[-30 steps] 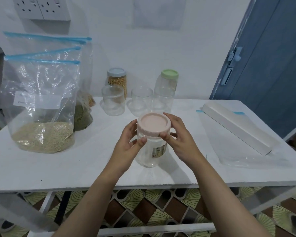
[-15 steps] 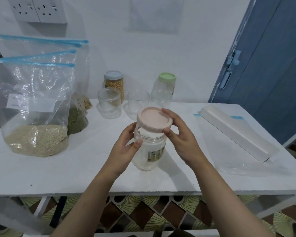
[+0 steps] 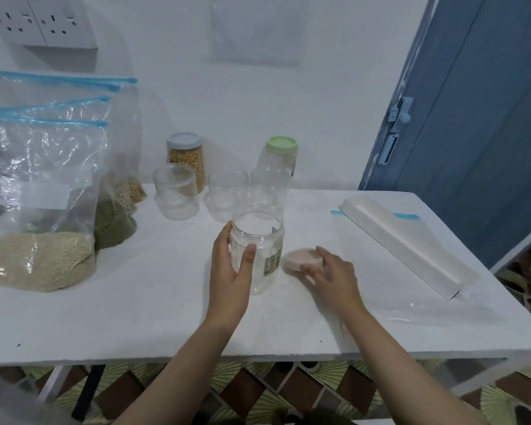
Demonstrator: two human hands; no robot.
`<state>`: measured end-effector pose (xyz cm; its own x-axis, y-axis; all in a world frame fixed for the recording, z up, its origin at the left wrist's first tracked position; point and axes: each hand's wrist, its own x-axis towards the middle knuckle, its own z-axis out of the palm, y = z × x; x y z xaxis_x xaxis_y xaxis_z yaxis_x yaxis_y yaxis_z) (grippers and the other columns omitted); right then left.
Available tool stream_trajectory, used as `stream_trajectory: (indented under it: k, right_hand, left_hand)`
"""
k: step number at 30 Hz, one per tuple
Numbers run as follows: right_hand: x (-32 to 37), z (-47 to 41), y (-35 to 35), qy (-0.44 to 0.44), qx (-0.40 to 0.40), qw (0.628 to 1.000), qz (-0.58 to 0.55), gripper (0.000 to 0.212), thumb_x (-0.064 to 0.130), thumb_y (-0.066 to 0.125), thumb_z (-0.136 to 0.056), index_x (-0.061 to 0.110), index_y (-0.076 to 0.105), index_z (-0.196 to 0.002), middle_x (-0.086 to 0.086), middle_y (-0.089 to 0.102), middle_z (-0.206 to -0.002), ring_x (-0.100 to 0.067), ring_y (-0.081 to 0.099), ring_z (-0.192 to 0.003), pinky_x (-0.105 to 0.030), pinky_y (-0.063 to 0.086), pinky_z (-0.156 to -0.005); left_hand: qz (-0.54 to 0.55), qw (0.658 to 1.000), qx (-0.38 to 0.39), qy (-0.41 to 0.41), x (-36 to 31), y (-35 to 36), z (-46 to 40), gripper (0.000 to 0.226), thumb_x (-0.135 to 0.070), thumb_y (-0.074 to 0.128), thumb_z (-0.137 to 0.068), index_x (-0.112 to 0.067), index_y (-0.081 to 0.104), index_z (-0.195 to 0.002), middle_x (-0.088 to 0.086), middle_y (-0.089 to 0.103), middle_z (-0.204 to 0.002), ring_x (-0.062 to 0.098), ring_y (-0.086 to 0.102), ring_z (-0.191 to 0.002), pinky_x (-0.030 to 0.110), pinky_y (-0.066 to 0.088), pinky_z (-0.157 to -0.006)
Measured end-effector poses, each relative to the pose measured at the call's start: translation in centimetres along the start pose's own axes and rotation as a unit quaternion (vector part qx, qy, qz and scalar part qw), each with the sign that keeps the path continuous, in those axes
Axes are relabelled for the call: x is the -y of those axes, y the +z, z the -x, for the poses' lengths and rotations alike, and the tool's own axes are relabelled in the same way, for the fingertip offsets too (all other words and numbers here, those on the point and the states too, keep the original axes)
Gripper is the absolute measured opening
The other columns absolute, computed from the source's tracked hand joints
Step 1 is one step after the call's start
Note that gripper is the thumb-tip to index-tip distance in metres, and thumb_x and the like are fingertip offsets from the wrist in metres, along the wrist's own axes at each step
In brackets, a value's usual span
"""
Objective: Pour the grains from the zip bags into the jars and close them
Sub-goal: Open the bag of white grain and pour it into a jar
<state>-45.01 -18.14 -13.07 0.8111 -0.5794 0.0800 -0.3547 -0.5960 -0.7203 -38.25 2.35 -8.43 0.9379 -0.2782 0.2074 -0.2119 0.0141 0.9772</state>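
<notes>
- Left hand (image 3: pixel 232 273): we grip the open jar (image 3: pixel 257 250) with fingers behind its wall and thumb curled across the front. It stands upright on the table (image 3: pixel 135 317). It looks empty and its mouth is clear.
- Right hand (image 3: pixel 330 276): fingers loosely spread over the pink lid (image 3: pixel 302 260), which lies flat just right of the jar. The hand is blurred, so we cannot tell whether the fingertips pinch the rim or only touch it.
- Step, as we judge it: park the lid, then fetch a bag. We advise leaving the lid within reach of the right fingers but off the pouring side, and steadying the jar low with the left.
- Left of our left fingers: rice bag (image 3: pixel 40 210), upright and zipped, nearest for pouring. Behind it stands the green-grain bag (image 3: pixel 112 222), and further bags behind that.
- Right of our right fingers: flat empty bag (image 3: pixel 411 289) under a white tray (image 3: pixel 402 240), well apart.
- Beyond the fingers: two clear lidless jars (image 3: pixel 177 191), near enough to be knocked by a swinging bag.
- Farthest, by the wall: filled grey-lidded jar (image 3: pixel 185 157) and green-lidded jar (image 3: pixel 279 157).
</notes>
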Motion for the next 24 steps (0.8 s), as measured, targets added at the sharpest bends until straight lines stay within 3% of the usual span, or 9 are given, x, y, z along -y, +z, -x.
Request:
stream_trajectory:
  k: [4,7,9,12,14,16,18,21,24]
  right_hand:
    - [-0.4,0.8,1.8,-0.025,-0.022,0.996,0.084,0.070,0.066,0.058,-0.087,0.032,0.041,-0.146,0.009,0.062,-0.120,-0.027,0.046,-0.117,-0.041,0.034,-0.094]
    - [-1.0,0.6,2.1,-0.020,-0.001,0.996,0.090,0.079,0.065,0.056,-0.089,0.029,0.029,-0.154,0.003,0.050,-0.142,-0.028,0.039,-0.131,-0.042,0.031,-0.104]
    - [-0.7,0.8,1.4,-0.016,-0.001,1.000,0.020,0.071,0.060,0.053,-0.092,0.030,0.031,-0.153,0.000,0.036,-0.154,-0.026,0.034,-0.139,-0.047,0.030,-0.113]
    - [1.3,1.9,-0.4,-0.074,-0.084,0.989,-0.099,0.046,0.038,0.056,-0.099,0.028,0.047,-0.143,0.007,0.045,-0.139,-0.015,0.046,-0.128,-0.045,0.041,-0.107]
    - [3.7,2.7,-1.8,-0.133,-0.133,0.976,-0.114,0.036,0.025,0.059,-0.099,0.026,0.054,-0.134,0.011,0.051,-0.123,-0.007,0.052,-0.112,-0.031,0.046,-0.098]
    - [6.6,3.4,-2.9,-0.195,-0.155,0.961,-0.117,0.031,0.021,0.060,-0.099,0.027,0.057,-0.129,0.013,0.055,-0.113,-0.002,0.052,-0.102,-0.014,0.041,-0.086]
    - [9.9,3.8,-3.5,-0.246,-0.158,0.949,-0.116,0.028,0.023,0.058,-0.098,0.028,0.059,-0.126,0.017,0.057,-0.106,-0.003,0.053,-0.097,-0.007,0.037,-0.081]
    - [15.4,4.3,-2.7,-0.295,-0.128,0.937,-0.140,0.026,0.027,0.055,-0.096,0.029,0.061,-0.122,0.021,0.059,-0.097,-0.008,0.055,-0.091,-0.007,0.037,-0.077]
    - [20.9,4.4,-0.2,-0.329,-0.084,0.921,-0.188,0.026,0.024,0.055,-0.097,0.026,0.062,-0.121,0.016,0.060,-0.094,-0.013,0.055,-0.085,-0.010,0.038,-0.074]
  left_hand:
    - [0.007,1.000,-0.009,0.004,-0.7,0.3,0.1,0.060,-0.054,0.052,-0.089,-0.042,0.033,-0.145,-0.034,0.038,-0.138,0.004,0.038,-0.135,0.034,0.033,-0.115]
    - [0.002,1.000,-0.015,0.003,-0.7,0.4,0.2,0.061,-0.057,0.052,-0.087,-0.044,0.033,-0.144,-0.033,0.038,-0.139,0.008,0.037,-0.137,0.040,0.033,-0.116]
    - [-0.005,1.000,-0.026,-0.005,-0.8,0.5,0.3,0.061,-0.063,0.050,-0.087,-0.051,0.030,-0.142,-0.029,0.033,-0.146,0.010,0.033,-0.140,0.045,0.031,-0.117]
    - [-0.012,0.997,-0.066,0.023,-1.7,0.3,0.4,0.055,-0.058,0.046,-0.092,-0.051,0.028,-0.143,-0.025,0.027,-0.152,0.007,0.028,-0.142,0.046,0.029,-0.118]
    - [-0.005,0.993,-0.105,0.057,-3.1,-0.1,0.3,0.044,-0.046,0.045,-0.098,-0.047,0.034,-0.140,-0.024,0.031,-0.149,0.002,0.030,-0.140,0.039,0.030,-0.117]
    - [0.008,0.985,-0.145,0.088,-4.6,-1.1,0.1,0.036,-0.030,0.046,-0.103,-0.040,0.040,-0.137,-0.023,0.038,-0.143,-0.004,0.033,-0.135,0.031,0.031,-0.115]
    - [0.013,0.974,-0.190,0.123,-6.0,-2.8,-0.6,0.033,-0.024,0.047,-0.102,-0.038,0.045,-0.131,-0.020,0.045,-0.136,-0.004,0.039,-0.130,0.029,0.033,-0.111]
    - [0.034,0.956,-0.245,0.158,-7.5,-6.6,-1.8,0.028,-0.029,0.048,-0.096,-0.043,0.048,-0.120,-0.011,0.051,-0.131,0.005,0.046,-0.126,0.032,0.037,-0.109]
    - [0.033,0.938,-0.290,0.186,-8.0,-11.5,-3.1,0.026,-0.024,0.049,-0.097,-0.035,0.050,-0.120,-0.004,0.050,-0.130,0.010,0.047,-0.125,0.028,0.040,-0.106]
